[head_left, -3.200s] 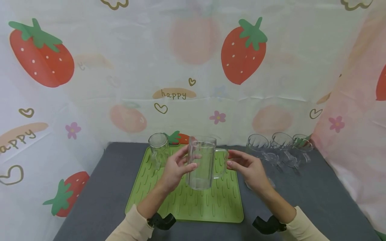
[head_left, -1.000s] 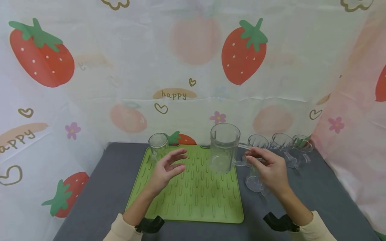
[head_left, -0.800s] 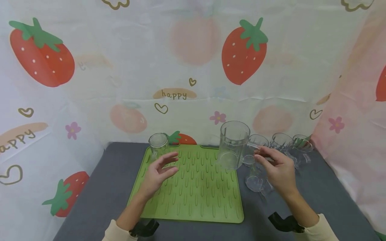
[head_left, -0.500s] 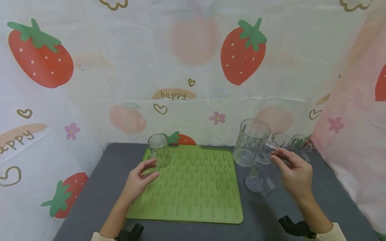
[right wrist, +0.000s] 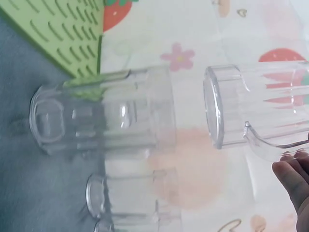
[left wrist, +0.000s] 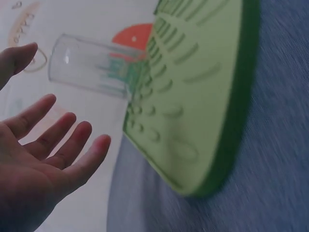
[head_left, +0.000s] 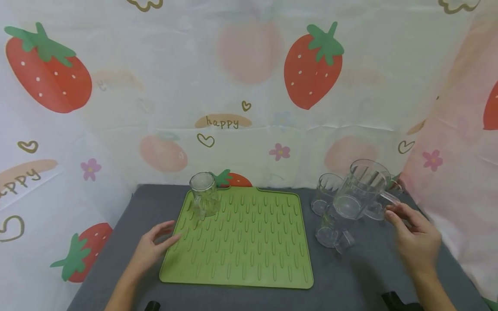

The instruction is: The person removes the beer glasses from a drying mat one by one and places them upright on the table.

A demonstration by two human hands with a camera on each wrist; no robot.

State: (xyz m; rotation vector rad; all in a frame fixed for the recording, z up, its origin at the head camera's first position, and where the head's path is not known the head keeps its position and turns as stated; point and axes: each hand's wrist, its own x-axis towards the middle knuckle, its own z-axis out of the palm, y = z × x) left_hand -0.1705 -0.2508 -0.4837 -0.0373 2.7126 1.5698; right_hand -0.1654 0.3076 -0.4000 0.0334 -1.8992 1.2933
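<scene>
My right hand point(head_left: 416, 237) grips the handle of a clear glass mug point(head_left: 362, 185), which tilts a little and overlaps other mugs in the head view. In the right wrist view, the base of this held mug point(right wrist: 212, 106) is off the table, with my fingers point(right wrist: 292, 179) at its handle. My left hand point(head_left: 151, 248) is empty beside the left edge of the green ridged mat point(head_left: 241, 263), fingers relaxed and spread. Another clear mug point(head_left: 205, 196) stands upright on the mat's back left corner, its handle toward me.
Right of the mat stands a clear mug point(head_left: 327, 235), nearest to me; a second mug point(head_left: 323, 198) is behind it. More mugs at the back right are partly hidden by the held one. A strawberry-print curtain point(head_left: 249, 86) closes off the grey table's back.
My right hand has carried the mug from over the mat to the right, above the other mugs. My left hand has let go of it and drawn back left and toward me.
</scene>
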